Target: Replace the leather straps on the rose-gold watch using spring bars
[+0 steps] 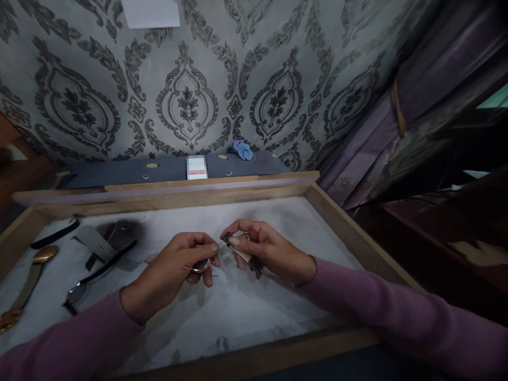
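Note:
My left hand is closed, its fingers curled round a watch case with a shiny round rim. Thumb and forefinger of that hand are pinched together; whatever tiny piece is between them I cannot make out. Opposite, a short gap away, my right hand is closed on a watch strap, beige on one face and dark at its end. The fingers hide part of the strap. Both hands are above the white bottom of a wooden-framed tray. Below my left fingertips lies a thin dark pin.
On the tray's left are a gold-coloured watch, a black-strapped watch, a black strap and a flat grey piece. Behind the tray's raised edge lie a phone-like lit rectangle and a crumpled blue cloth. A purple curtain hangs right.

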